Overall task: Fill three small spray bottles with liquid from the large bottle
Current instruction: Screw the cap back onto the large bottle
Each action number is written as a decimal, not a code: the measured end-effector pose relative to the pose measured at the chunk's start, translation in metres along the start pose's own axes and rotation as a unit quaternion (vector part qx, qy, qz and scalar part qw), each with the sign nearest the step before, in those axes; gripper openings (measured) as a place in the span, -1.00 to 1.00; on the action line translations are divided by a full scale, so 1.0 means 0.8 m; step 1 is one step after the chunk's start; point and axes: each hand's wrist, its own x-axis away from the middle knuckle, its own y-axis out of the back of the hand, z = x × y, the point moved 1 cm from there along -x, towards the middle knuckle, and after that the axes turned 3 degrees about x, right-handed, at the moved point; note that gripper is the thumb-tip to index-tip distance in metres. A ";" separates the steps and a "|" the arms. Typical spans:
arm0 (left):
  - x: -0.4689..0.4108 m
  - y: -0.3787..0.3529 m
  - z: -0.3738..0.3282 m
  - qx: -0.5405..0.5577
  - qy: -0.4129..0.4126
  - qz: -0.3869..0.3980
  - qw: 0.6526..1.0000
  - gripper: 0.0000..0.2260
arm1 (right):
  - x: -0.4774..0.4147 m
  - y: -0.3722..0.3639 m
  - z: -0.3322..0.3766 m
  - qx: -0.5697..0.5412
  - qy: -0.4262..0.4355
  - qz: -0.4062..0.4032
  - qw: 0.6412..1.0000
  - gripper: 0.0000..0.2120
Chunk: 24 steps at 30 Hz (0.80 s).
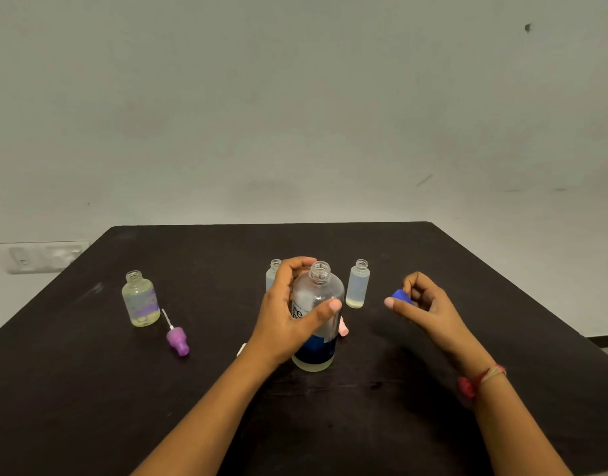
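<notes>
From my remote seat I see the large bottle (pixel 318 314) standing upright at the middle of the dark bench (pixel 364 249). Its neck is uncapped, and there is a blue label low on its body with a shallow pale layer of liquid at the bottom. The left hand (pixel 288 314) grips it: the thumb lies across the front of the glass and the fingers (pixel 297 264) curl round the back of the shoulder.

To the right, clear of the bottle, the right hand (pixel 422 304) is raised above the bench. It pinches the blue cap (pixel 400 295) between thumb and curled fingers, and a red thread band (pixel 484 376) circles that wrist.

A slim small bottle (pixel 358 285) stands open just behind and to the right of the large one, with a little pale liquid at its base. A second slim bottle (pixel 274 273) stands behind the left hand, mostly hidden by it. A pink spray head (pixel 343 328) peeks out from behind the large bottle's right side.

Well off to the left stands a squat small bottle (pixel 141 300), open, with a purple-printed label. A purple spray head (pixel 177 338) lies on its side just in front of it, its dip tube pointing back toward that bottle. A wall socket (pixel 41 257) sits beyond the bench's left edge.
</notes>
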 end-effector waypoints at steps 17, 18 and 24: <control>0.003 -0.001 0.003 0.039 0.019 -0.008 0.999 -0.31 | -0.038 -0.052 0.110 -0.186 0.095 0.151 0.966 -0.62; 0.003 -0.001 0.003 0.038 0.021 -0.008 0.999 -0.30 | -0.043 -0.056 0.113 -0.201 0.084 0.156 0.964 -0.62; 0.001 -0.002 0.004 0.036 0.019 -0.009 0.999 -0.33 | -0.057 -0.078 0.093 -0.409 0.028 0.166 0.897 -0.45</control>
